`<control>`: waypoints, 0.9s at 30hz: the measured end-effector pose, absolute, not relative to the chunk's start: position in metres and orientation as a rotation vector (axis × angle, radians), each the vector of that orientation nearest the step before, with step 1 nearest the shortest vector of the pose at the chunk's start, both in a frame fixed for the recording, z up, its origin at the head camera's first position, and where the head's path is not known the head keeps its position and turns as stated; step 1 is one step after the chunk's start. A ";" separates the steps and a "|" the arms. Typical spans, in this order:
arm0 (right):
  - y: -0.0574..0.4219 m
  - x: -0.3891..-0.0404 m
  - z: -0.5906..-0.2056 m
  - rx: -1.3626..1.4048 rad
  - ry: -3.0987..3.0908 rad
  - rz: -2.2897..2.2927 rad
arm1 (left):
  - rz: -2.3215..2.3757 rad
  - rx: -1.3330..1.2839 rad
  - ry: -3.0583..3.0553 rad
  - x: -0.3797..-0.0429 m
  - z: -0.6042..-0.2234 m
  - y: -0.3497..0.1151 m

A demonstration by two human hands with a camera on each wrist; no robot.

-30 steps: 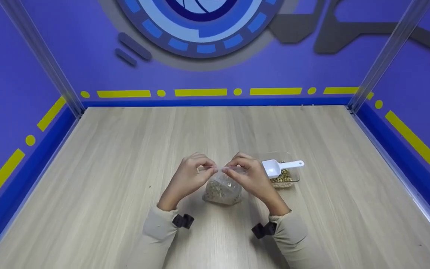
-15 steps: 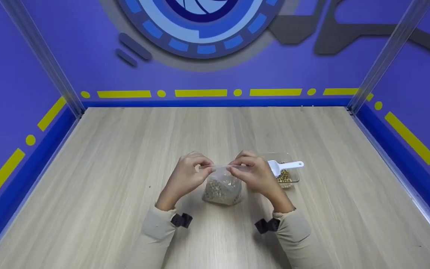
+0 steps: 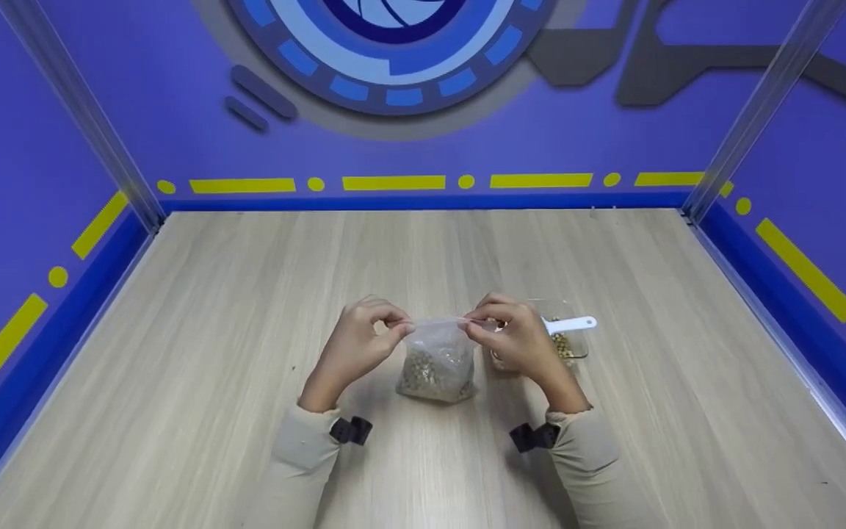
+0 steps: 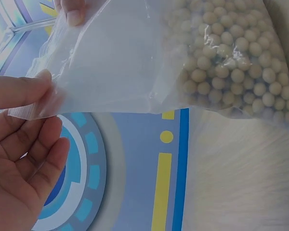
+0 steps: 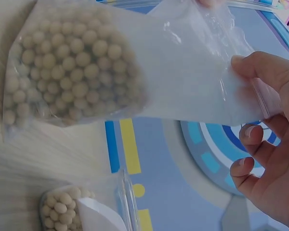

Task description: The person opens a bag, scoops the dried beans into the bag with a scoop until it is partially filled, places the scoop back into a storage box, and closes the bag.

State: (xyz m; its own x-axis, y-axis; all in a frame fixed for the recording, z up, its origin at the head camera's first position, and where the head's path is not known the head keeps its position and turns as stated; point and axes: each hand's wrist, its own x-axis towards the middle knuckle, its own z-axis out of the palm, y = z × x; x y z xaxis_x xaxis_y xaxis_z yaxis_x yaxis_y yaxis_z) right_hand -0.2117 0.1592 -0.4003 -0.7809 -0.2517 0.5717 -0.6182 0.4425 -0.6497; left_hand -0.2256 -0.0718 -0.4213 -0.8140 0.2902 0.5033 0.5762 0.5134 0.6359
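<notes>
A clear zip-top plastic bag (image 3: 438, 364) stands on the table, its lower part filled with round beige beans or peas (image 4: 236, 57). My left hand (image 3: 364, 342) pinches the bag's top left corner between thumb and finger. At the opposite top corner, my right hand (image 3: 515, 338) has the same kind of pinch. The bag's mouth is stretched flat between the two hands. In the right wrist view, the thumb (image 5: 260, 65) presses on the strip near the zip edge, while the other fingers curl loosely below.
Just right of the bag is a clear rectangular container (image 3: 581, 349) of the same round beans, partly behind my right hand. A white scoop (image 3: 577, 323) lies in it, handle pointing right. Blue printed walls (image 3: 408, 162) enclose the wooden table (image 3: 210, 330).
My hands have moved apart along the bag's top edge, left hand leftward and right hand rightward, from near the middle to the corners. The right hand now covers more of the container and scoop.
</notes>
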 end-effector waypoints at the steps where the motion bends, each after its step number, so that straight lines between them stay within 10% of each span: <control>1: 0.160 -0.212 -0.400 0.730 -2.309 1.275 | -1.198 -0.716 -2.429 -0.226 -0.421 -0.072; 27: 0.195 -0.234 -0.424 0.626 -2.392 1.248 | -1.151 -0.524 -2.420 -0.230 -0.420 -0.082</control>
State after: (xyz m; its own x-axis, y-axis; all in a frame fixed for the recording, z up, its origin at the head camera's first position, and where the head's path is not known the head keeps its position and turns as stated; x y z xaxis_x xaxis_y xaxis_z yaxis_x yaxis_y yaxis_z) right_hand -0.2344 0.1946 -0.4237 -0.8327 -0.2132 0.5110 -0.5411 0.5091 -0.6693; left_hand -0.2295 -0.0822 -0.4199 -0.8463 0.1574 0.5090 0.4941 0.5892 0.6393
